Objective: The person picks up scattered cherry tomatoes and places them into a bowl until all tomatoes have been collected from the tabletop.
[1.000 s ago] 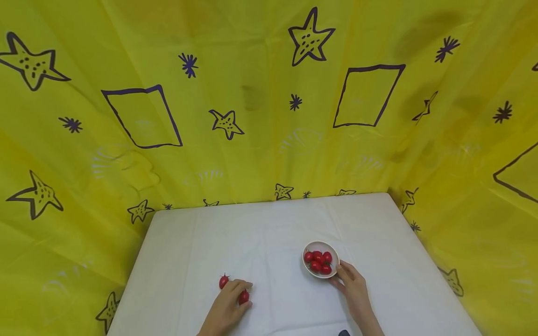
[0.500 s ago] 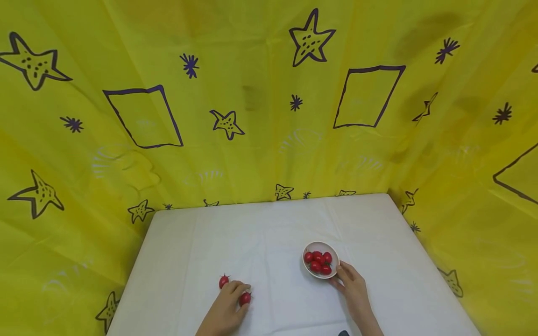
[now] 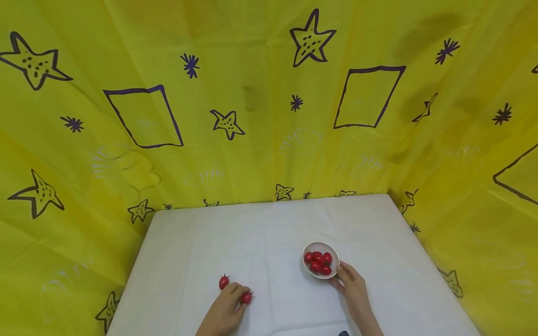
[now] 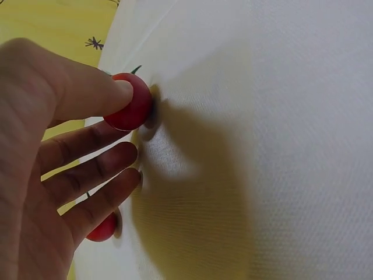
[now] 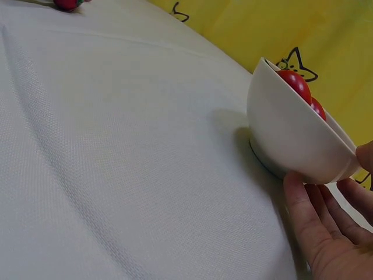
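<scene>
My left hand pinches a red cherry tomato between thumb and index finger, close over the white cloth; a bit of green stem shows at its top. Just beyond the knuckles lies a second cherry tomato with a green calyx, partly behind the fingers in the left wrist view. At the right, a small white bowl holds several cherry tomatoes. My right hand grips the bowl at its near right side, thumb at the rim and fingers under its wall.
A white cloth covers the table. Yellow curtain with drawn stars and frames hangs around its back and sides. At the front edge of the head view a small dark object shows in part beside the right forearm.
The left fingers have shifted and closed on the nearer tomato, which has moved slightly right. The right hand and bowl have stayed in place.
</scene>
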{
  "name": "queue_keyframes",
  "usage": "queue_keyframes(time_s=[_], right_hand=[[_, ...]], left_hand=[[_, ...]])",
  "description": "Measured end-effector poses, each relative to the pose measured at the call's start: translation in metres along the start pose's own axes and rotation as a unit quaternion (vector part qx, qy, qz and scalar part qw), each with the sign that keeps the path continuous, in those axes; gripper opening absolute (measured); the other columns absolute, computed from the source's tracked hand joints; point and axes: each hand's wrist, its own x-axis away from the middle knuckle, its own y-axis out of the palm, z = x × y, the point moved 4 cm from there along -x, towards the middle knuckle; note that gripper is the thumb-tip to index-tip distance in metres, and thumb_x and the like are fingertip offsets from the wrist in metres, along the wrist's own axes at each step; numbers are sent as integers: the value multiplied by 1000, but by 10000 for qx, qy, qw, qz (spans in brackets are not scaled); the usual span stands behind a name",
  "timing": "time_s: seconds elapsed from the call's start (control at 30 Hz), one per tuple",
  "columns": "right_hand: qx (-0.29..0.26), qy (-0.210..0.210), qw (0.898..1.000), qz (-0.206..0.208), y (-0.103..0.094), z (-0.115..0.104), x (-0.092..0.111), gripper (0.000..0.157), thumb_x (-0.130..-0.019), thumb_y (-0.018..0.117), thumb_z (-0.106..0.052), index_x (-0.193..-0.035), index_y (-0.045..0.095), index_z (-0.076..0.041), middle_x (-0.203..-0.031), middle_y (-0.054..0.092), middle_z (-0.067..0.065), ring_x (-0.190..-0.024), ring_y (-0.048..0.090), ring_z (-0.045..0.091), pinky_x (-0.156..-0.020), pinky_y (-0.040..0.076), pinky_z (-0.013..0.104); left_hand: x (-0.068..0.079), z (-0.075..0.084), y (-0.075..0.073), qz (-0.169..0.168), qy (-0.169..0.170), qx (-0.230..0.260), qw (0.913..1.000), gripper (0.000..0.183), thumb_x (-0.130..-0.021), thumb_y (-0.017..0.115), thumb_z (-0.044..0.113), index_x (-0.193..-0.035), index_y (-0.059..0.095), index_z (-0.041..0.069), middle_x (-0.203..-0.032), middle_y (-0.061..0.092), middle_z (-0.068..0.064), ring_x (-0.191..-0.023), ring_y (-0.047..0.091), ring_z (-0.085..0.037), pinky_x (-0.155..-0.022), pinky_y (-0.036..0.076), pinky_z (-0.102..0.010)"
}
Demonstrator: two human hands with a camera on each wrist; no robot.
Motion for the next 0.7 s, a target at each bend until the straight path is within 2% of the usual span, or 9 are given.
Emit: queue_keyframes(time_s=[0.23,0.47,0.7], right_hand=[[-38,-36,10000,-29,0,0,0,59,-111,52,-30,-156,36,5,-160,38,32,-99,61,-16,-98,59,25],[46,-44,10000,-31,0,0,-1,59,-111,51,-31,-156,37,4,-160,39,31,-102,61,-15,-99,58,25],[34,-78,10000,-44,0,-1,0,58,-111,51,-30,-156,37,4,-160,39,31,-101,61,-16,-99,59,26]], left_hand=[[-2,2,0,-151,-35,144,9998,34,-84,79,4,-114,69,15,-109,65,7,-102,63,-13,-93,59,-36],[-5,4,2,-382,-235,408,9982,34,-86,78,2,-115,68,16,-112,67,6,-106,65,-15,-95,59,-36],[-11,10,2,-168,-46,497,9986,35,-85,79,0,-115,68,14,-111,68,5,-103,65,-14,-95,60,-36]])
